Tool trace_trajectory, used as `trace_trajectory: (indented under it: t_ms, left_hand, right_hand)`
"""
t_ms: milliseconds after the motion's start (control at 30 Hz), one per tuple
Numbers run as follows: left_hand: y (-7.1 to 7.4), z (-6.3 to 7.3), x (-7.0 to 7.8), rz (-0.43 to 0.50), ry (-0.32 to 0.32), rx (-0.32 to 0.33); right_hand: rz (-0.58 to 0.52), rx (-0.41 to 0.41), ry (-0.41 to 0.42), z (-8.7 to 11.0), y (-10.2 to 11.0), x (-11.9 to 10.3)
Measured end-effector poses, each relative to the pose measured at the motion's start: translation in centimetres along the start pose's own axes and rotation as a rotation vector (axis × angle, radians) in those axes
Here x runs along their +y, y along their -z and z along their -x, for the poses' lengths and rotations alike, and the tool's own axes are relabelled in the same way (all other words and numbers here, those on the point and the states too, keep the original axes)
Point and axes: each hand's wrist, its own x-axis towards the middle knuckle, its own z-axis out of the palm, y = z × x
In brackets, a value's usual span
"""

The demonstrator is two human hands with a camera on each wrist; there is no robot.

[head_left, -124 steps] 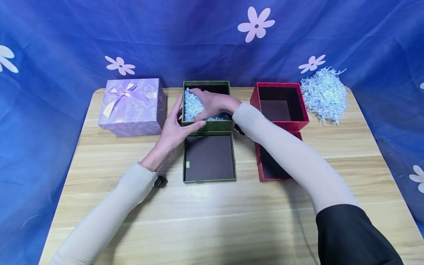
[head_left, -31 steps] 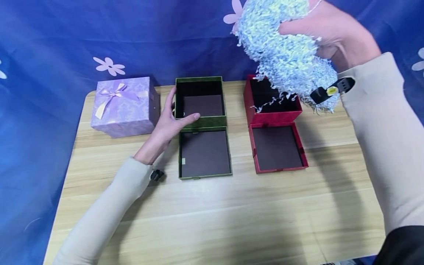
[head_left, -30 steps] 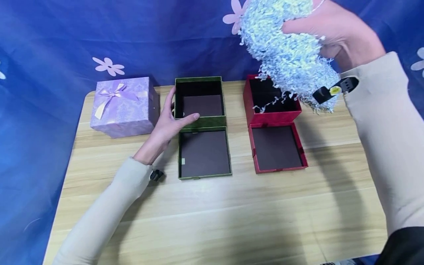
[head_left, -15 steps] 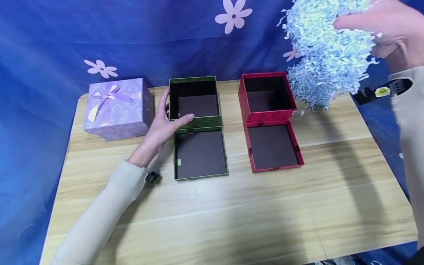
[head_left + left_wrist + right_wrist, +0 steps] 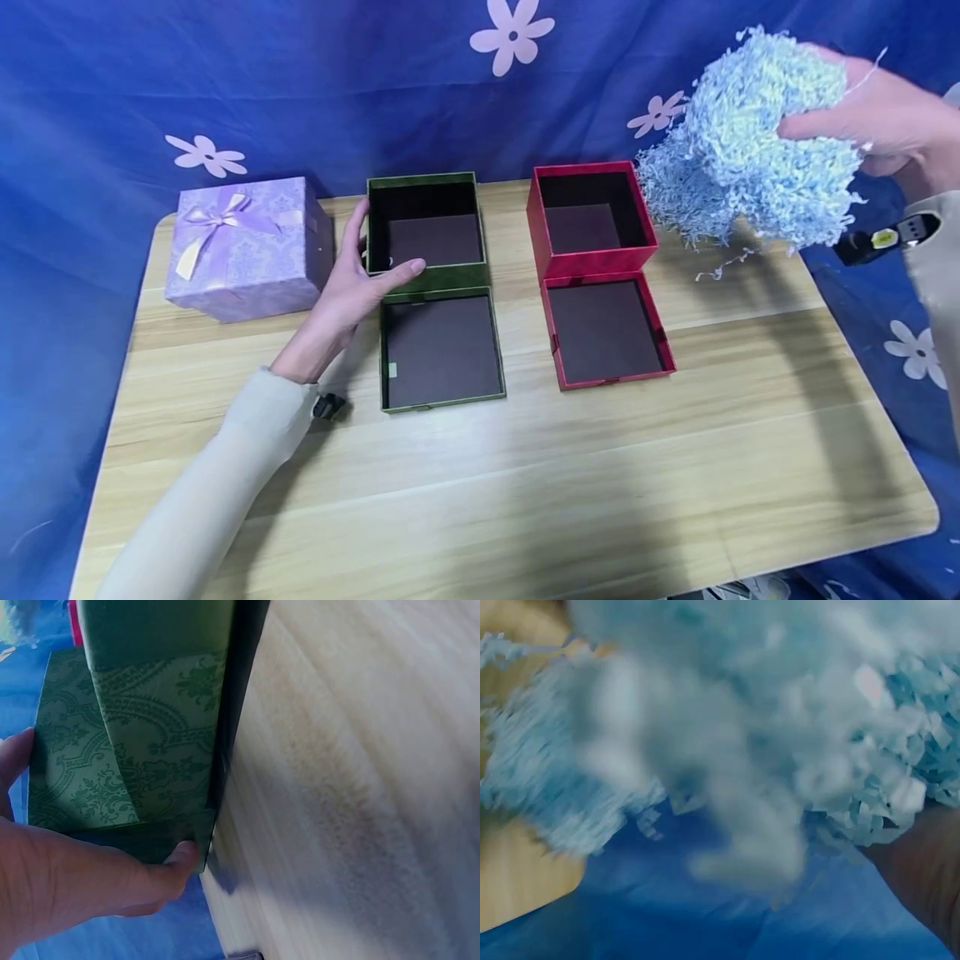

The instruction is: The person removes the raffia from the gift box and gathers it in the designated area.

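My right hand (image 5: 896,121) grips a big fluffy clump of light blue shredded paper (image 5: 765,146), held above the table's back right corner. Behind and below it, a pile of the same paper (image 5: 678,196) lies beside the red box (image 5: 592,265). In the right wrist view the shredded paper (image 5: 900,772) fills much of the picture, blurred. My left hand (image 5: 341,296) holds the front left corner of an open green box (image 5: 457,277), thumb along its front and fingers at its left side. Both boxes stand open with bare dark insides.
The green box's lid (image 5: 442,350) and the red box's lid (image 5: 607,329) lie upturned in front of their boxes. A lilac gift box (image 5: 247,242) with a ribbon bow stands at the left. A blue flowered curtain (image 5: 412,92) hangs behind the table.
The shredded paper has left the green box in my right hand, which carried it up and rightwards past the red box, then lowered it near the pile. My left hand stays at the green box.
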Motion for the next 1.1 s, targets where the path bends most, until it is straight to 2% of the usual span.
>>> trace_trajectory:
  t_ms: [33,167,267,367,500,600,667,900,1100]
  left_hand:
    - [0.0,0.0,0.0,0.003,0.0,-0.003]
    - [-0.2,0.0,-0.2,0.01,0.002,-0.004]
    - [-0.1,0.0,-0.4,0.007,0.0,0.0]
    - [0.0,0.1,-0.4,0.005,-0.004,0.001]
    - [0.0,0.3,-0.5,0.011,-0.003,-0.001]
    - [0.0,0.4,-0.6,0.015,-0.001,-0.003]
    - [-0.1,0.5,-0.6,0.011,-0.003,-0.004]
    - [0.0,0.6,-0.6,-0.001,-0.007,0.002]
    - [0.0,0.5,-0.6,-0.006,-0.003,-0.006]
  right_hand:
    - [-0.001,-0.003,0.004,0.0,-0.1,0.5]
    - [-0.115,-0.019,0.22,-0.5,-1.6,2.9]
    - [-0.238,-0.044,0.341,-1.0,-2.7,4.5]
    - [-0.236,-0.024,0.323,-1.3,-3.3,5.5]
    - [-0.069,0.03,0.217,-1.4,-4.0,6.6]
    - [0.041,0.018,0.134,-1.1,-4.9,7.4]
    - [0.067,0.003,0.106,-0.8,-5.7,8.1]
    - [0.072,0.021,0.142,-0.4,-9.3,11.0]
    - [0.125,0.043,0.237,-1.2,-11.3,13.2]
